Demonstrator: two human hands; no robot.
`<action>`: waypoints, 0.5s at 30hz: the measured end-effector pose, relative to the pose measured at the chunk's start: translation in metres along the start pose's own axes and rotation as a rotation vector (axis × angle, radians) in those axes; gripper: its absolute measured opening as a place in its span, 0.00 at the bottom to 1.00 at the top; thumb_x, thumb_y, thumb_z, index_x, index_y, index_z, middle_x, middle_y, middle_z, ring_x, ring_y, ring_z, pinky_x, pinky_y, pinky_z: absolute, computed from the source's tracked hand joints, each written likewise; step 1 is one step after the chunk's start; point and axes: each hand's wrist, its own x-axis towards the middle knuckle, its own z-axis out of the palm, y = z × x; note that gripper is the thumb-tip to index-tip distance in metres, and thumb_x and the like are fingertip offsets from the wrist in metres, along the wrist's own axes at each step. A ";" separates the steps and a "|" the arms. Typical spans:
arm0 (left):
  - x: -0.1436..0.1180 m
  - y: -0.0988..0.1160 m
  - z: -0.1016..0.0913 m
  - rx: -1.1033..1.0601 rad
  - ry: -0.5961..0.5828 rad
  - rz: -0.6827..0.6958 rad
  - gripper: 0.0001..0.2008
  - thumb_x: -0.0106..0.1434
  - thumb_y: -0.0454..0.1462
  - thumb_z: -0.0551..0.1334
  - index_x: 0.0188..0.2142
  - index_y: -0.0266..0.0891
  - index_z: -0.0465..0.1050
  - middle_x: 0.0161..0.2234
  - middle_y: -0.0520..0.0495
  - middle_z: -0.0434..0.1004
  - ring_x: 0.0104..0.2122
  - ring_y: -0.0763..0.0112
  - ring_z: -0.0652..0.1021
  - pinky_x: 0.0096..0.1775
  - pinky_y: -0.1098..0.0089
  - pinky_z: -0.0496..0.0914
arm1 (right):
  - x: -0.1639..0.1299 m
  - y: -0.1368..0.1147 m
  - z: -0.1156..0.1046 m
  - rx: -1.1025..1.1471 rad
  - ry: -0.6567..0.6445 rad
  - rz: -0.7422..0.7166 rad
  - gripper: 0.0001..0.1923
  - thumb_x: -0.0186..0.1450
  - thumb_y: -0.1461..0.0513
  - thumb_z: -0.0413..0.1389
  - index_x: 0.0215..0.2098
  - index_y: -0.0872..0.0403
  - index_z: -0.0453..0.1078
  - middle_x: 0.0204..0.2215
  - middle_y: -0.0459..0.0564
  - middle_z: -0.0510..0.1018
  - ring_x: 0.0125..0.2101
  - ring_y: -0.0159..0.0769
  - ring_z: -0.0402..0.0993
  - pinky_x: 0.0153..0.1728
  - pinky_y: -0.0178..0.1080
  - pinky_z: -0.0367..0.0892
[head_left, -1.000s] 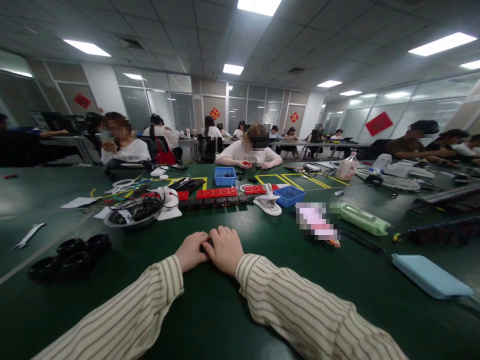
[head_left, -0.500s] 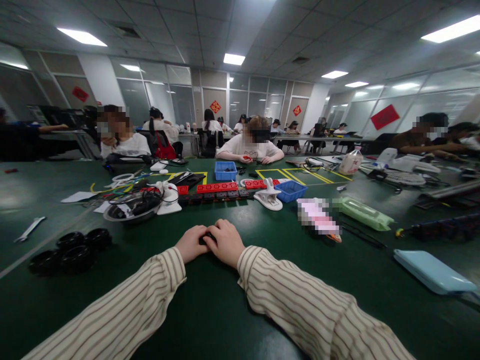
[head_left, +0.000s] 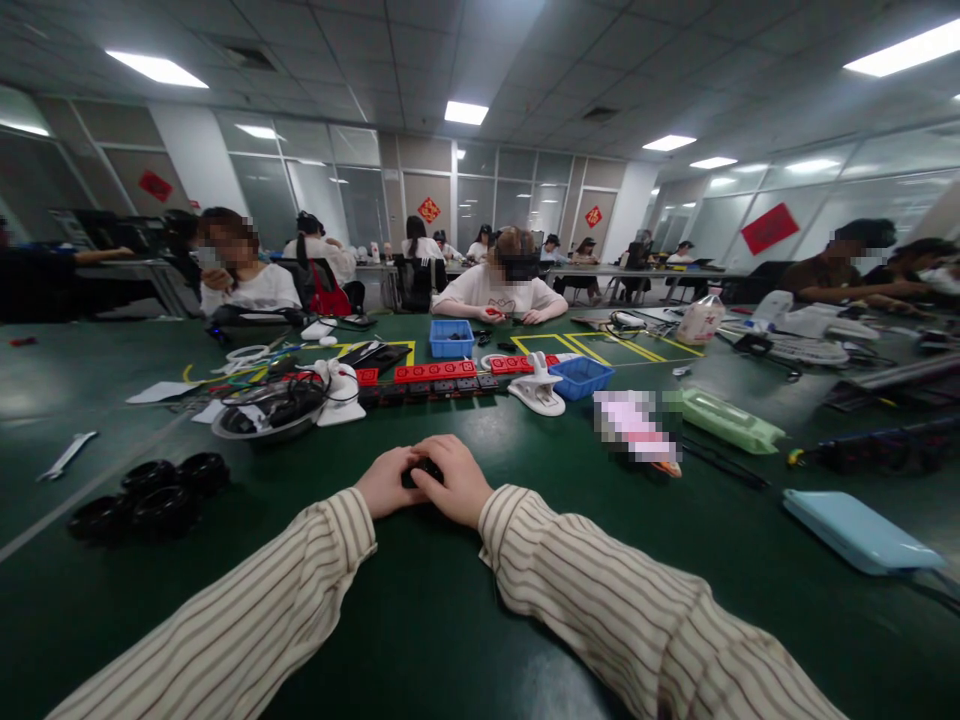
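Observation:
My left hand (head_left: pixel 388 482) and my right hand (head_left: pixel 454 478) meet over the green table (head_left: pixel 450 620), in striped sleeves. Between them they hold a small black object (head_left: pixel 421 471), mostly covered by my fingers; its kind cannot be made out. The right fingers wrap over its top and far side, while the left hand closes on it from the left. Beyond my hands runs a row of red and black modules (head_left: pixel 435 374). A white clip stand (head_left: pixel 538 388) is just right of that row.
Several black rings (head_left: pixel 161 510) and a wrench (head_left: pixel 69 455) lie at left. A metal bowl of cables (head_left: pixel 262 420) and blue bins (head_left: pixel 451 340) stand farther back. To the right are a green pouch (head_left: pixel 731 420) and a light-blue case (head_left: pixel 862 530). A co-worker (head_left: pixel 502 285) sits opposite.
My hands stay together in nearly the same place. The right hand has shifted slightly, and more of the black object shows between them. The view has turned a little.

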 end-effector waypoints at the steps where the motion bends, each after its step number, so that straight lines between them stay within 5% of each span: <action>1: -0.001 0.001 0.000 -0.001 0.014 0.002 0.19 0.46 0.42 0.62 0.39 0.38 0.67 0.38 0.46 0.71 0.39 0.63 0.70 0.42 0.65 0.63 | 0.000 -0.001 0.000 -0.024 0.021 0.039 0.12 0.58 0.61 0.51 0.41 0.55 0.63 0.38 0.49 0.68 0.41 0.35 0.61 0.43 0.39 0.57; 7: -0.003 0.012 0.005 0.175 0.094 -0.123 0.18 0.46 0.44 0.61 0.36 0.37 0.67 0.33 0.47 0.70 0.35 0.62 0.70 0.39 0.64 0.63 | 0.001 0.004 0.008 -0.156 0.047 0.236 0.13 0.57 0.53 0.52 0.33 0.55 0.62 0.32 0.48 0.65 0.35 0.35 0.61 0.37 0.38 0.58; 15: -0.002 0.010 0.006 0.135 0.052 -0.084 0.13 0.47 0.41 0.61 0.32 0.38 0.68 0.31 0.48 0.70 0.34 0.65 0.70 0.37 0.67 0.63 | 0.001 0.005 0.004 -0.088 0.002 0.129 0.07 0.56 0.60 0.54 0.32 0.55 0.64 0.32 0.47 0.66 0.36 0.34 0.61 0.39 0.38 0.58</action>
